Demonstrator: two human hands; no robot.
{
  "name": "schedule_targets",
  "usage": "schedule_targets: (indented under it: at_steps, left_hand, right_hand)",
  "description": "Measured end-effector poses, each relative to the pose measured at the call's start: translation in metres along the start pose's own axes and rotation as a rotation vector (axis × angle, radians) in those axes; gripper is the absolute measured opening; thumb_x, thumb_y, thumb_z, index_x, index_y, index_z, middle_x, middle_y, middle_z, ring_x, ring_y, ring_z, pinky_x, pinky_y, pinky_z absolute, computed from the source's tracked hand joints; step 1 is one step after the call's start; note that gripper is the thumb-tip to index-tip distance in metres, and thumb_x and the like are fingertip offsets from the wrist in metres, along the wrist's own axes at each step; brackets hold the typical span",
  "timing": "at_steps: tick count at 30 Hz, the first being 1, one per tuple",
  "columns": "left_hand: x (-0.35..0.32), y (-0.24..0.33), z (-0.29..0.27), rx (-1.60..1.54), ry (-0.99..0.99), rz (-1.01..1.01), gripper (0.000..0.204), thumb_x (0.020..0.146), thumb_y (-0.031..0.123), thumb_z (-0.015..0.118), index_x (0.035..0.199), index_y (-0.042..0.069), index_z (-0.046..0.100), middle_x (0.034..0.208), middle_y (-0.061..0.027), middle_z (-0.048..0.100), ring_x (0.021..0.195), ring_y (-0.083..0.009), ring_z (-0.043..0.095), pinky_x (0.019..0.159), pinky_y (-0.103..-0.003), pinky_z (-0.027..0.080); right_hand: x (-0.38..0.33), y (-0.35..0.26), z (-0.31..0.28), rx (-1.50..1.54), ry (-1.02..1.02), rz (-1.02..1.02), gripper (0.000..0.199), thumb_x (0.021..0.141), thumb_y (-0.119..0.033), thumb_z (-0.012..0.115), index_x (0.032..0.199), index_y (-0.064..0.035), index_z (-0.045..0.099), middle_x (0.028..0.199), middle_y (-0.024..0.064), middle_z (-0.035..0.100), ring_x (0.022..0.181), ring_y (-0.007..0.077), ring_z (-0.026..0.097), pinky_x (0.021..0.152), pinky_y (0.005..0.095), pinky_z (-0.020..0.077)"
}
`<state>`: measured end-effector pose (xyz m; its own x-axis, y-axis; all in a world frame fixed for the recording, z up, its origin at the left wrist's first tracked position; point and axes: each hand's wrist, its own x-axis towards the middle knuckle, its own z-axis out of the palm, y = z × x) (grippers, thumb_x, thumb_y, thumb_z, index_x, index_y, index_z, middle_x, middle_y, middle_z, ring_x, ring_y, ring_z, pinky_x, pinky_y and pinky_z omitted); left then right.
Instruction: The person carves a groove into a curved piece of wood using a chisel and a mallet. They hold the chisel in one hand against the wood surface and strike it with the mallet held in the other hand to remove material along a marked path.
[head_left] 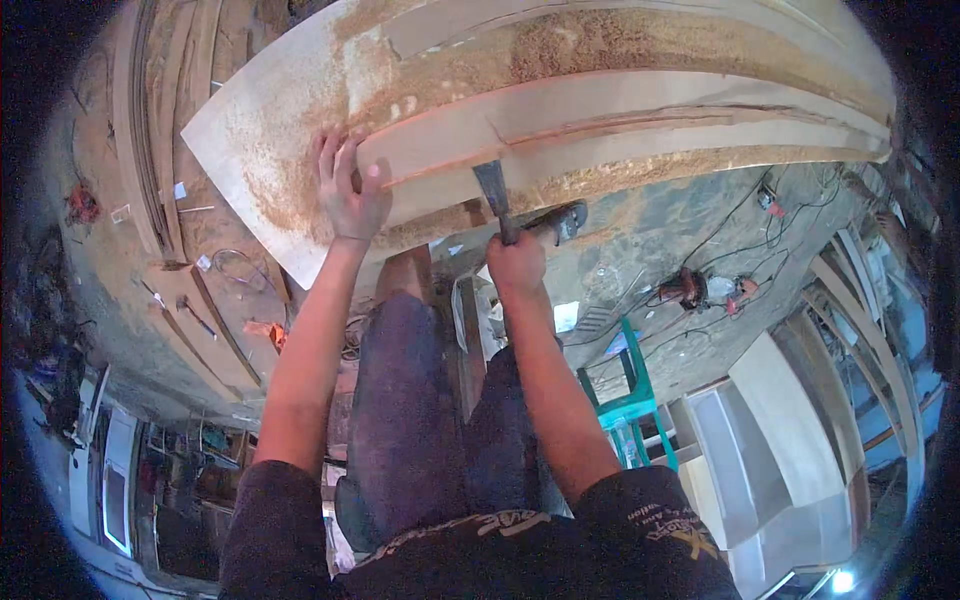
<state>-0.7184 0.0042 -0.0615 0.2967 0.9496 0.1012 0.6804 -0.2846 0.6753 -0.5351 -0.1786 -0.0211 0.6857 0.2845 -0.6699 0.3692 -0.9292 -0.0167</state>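
Observation:
A long, gently curved wooden board lies on a pale sheet of board strewn with sawdust. My left hand grips the board's left end, with fingers bent over it and the thumb on the near side. In my right hand is a chisel with a dark, wide, flat blade. Its square tip meets the near edge of the curved wood, right of my left hand. My right fingers are closed round the handle and hide most of it. A long split or rough line runs along the wood to the right.
Long wooden strips lie on the floor at the left, near a hammer. A power tool with cords rests on the floor at the right. Beside my right arm stands a green plastic stool. Large panels lean at the lower right.

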Motion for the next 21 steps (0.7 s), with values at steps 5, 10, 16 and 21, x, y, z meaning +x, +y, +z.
schedule_targets:
  at_steps: [5,10,16,21]
  left_hand:
    - [-0.002,-0.002,-0.002,0.042,0.045,-0.040,0.040,0.092,0.033,0.057,0.123,0.008,0.065,0.135,-0.0185,0.057,0.134,-0.0442,0.044,0.113,-0.054,0.034]
    - [0.001,-0.007,0.006,0.112,0.063,-0.028,0.038,0.092,0.028,0.058,0.124,0.008,0.066,0.137,-0.0176,0.057,0.135,-0.0434,0.044,0.114,-0.052,0.035]
    - [-0.005,-0.010,-0.004,0.164,0.033,-0.007,0.039,0.093,0.025,0.057,0.128,0.008,0.066,0.139,-0.0152,0.057,0.135,-0.0424,0.046,0.114,-0.052,0.036]
    - [-0.005,-0.001,0.005,0.161,-0.001,0.053,0.043,0.096,0.028,0.054,0.129,0.003,0.064,0.137,-0.0185,0.059,0.135,-0.0432,0.046,0.115,-0.052,0.034]
  right_hand:
    - [-0.014,-0.009,-0.004,0.054,-0.034,0.026,0.032,0.077,-0.032,0.066,0.087,-0.0031,0.075,0.080,0.0262,0.070,0.081,0.0461,0.069,0.077,0.0533,0.0555]
    - [0.002,-0.003,0.012,0.161,-0.099,0.014,0.040,0.080,-0.037,0.067,0.084,0.0027,0.073,0.075,0.0295,0.067,0.084,0.0447,0.070,0.074,0.0502,0.0538]
    - [0.017,0.009,0.037,0.230,-0.214,0.010,0.038,0.075,-0.034,0.070,0.089,0.0016,0.071,0.082,0.0281,0.069,0.084,0.0452,0.070,0.077,0.0504,0.0551]
    - [0.026,0.033,0.049,0.330,-0.159,-0.094,0.058,0.083,-0.055,0.073,0.080,0.0034,0.073,0.069,0.0214,0.069,0.070,0.0301,0.072,0.066,0.0414,0.0519]
